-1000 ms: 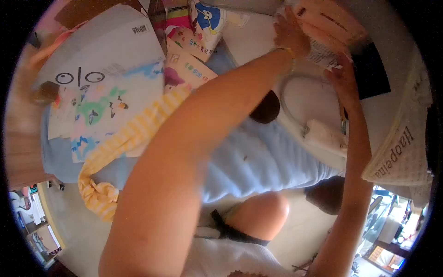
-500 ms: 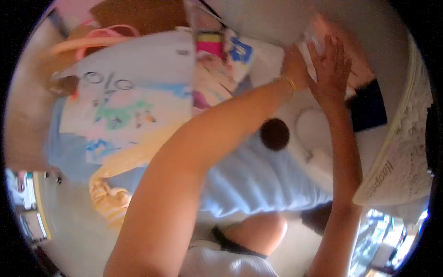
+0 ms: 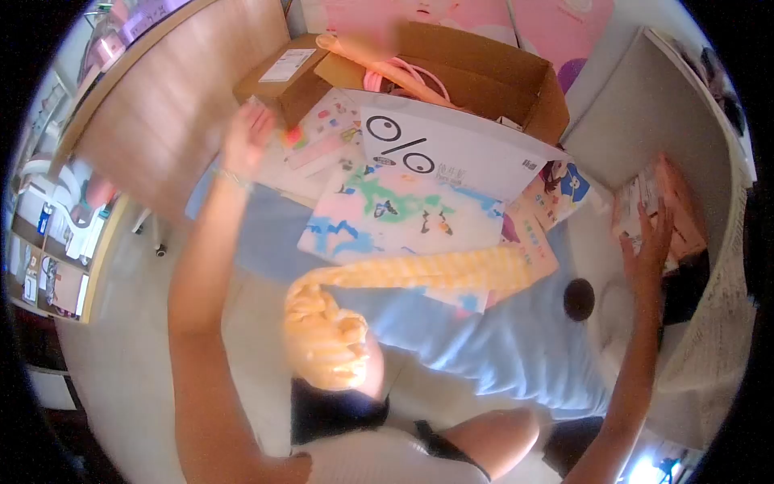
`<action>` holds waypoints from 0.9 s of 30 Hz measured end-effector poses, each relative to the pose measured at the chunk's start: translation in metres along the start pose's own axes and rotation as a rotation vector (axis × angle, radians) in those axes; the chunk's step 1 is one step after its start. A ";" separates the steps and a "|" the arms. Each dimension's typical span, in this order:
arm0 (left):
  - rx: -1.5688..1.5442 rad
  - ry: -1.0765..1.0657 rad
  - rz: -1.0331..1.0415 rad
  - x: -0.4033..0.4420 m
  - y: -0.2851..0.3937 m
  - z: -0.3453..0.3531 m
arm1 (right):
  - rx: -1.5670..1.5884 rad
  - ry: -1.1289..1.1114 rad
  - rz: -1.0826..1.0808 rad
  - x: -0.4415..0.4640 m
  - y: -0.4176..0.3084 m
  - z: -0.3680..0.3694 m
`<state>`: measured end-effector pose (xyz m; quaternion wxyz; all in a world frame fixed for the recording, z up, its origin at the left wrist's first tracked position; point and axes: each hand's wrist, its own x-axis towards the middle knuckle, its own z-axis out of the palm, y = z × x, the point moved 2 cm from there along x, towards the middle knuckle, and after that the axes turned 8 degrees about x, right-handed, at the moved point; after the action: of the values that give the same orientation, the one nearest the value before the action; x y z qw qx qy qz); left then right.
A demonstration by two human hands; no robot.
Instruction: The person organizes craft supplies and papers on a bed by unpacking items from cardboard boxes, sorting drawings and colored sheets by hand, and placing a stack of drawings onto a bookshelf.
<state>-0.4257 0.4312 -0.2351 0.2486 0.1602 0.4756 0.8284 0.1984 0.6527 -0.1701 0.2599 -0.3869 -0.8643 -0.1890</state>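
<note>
My right hand [image 3: 650, 242] lies with fingers spread on a pinkish-orange box-like package [image 3: 684, 206] against the grey panel on the right. My left hand [image 3: 248, 139] is raised at the left, close to a closed brown cardboard box [image 3: 272, 79] with a white label. Motion smears its fingers, so I cannot see whether it holds anything. Between my hands stands an open carton [image 3: 492, 73] with a white printed front flap [image 3: 484, 161]. Painted paper sheets [image 3: 403, 218] lie below the flap. A yellow striped cloth [image 3: 451, 270] stretches across them and bunches over my knee.
Pink looped items and an orange tube [image 3: 395, 71] lie in the open carton. Blue fabric [image 3: 476, 355] spreads under the papers. A dark round disc [image 3: 579, 299] is near my right forearm. A wooden panel [image 3: 185, 105] stands at the left, with shelves [image 3: 60, 266] beyond it.
My left hand has moved from beside my right hand across to the far left, by the labelled box. My right hand stays on the pinkish package. The view has shifted, bringing the open carton into sight.
</note>
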 end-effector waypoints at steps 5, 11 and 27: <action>-0.041 0.242 -0.314 0.057 0.008 -0.005 | 0.096 -0.157 -0.010 -0.015 -0.084 -0.054; -0.008 0.295 -0.320 0.101 -0.019 0.001 | 0.087 -0.214 0.035 -0.049 -0.122 -0.090; -0.276 -0.131 -0.147 0.017 0.031 -0.021 | 0.323 -0.127 0.180 -0.097 -0.128 -0.101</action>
<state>-0.4582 0.4130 -0.2179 0.3585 0.1429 0.3505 0.8534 0.1860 0.4638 -0.1633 0.2797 -0.4270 -0.8599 0.0011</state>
